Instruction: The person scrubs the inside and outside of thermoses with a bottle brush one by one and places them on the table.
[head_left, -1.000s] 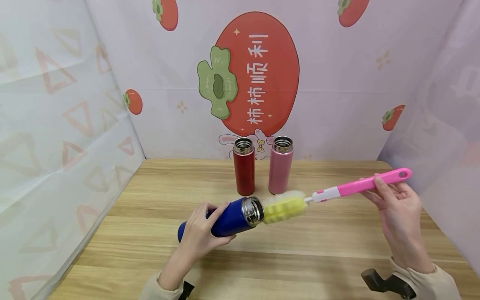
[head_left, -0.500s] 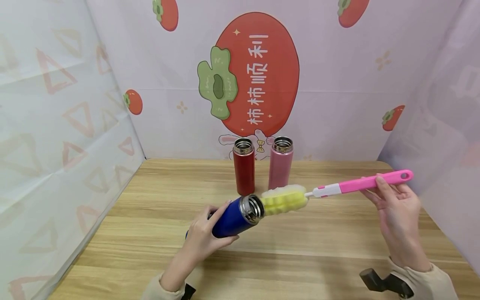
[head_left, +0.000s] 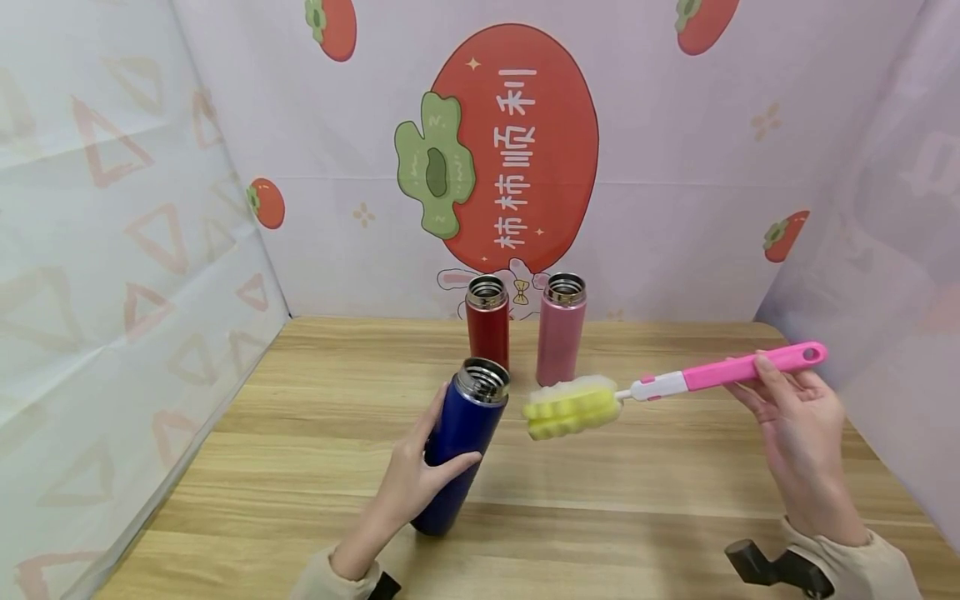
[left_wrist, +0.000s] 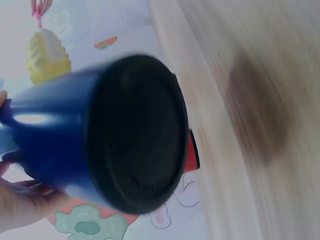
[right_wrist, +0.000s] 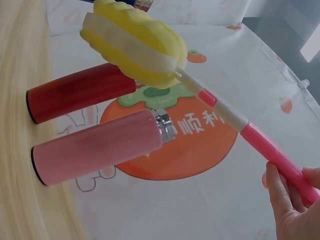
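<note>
My left hand [head_left: 416, 467] grips a blue thermos bottle [head_left: 467, 425] round its middle. The bottle leans to the right, its lidless steel mouth tipped up; its black base [left_wrist: 142, 135] faces the left wrist camera, apart from the table. With thumb and fingers, my right hand [head_left: 798, 425] pinches the pink handle of a bottle brush [head_left: 720, 372]. The brush's yellow and white sponge head [right_wrist: 137, 45] hangs in the air just right of the blue bottle's mouth, clear of it.
A red thermos bottle [head_left: 489, 329] and a pink thermos bottle [head_left: 561, 333] stand upright without lids near the back of the wooden table [head_left: 315, 400]. The red one is partly hidden behind the blue bottle. A printed cloth [head_left: 660, 225] hangs behind the table.
The blue bottle has swung from lying nearly level to steeper, its mouth rising and moving left, apart from the sponge head. My right hand and the brush have hardly moved.
</note>
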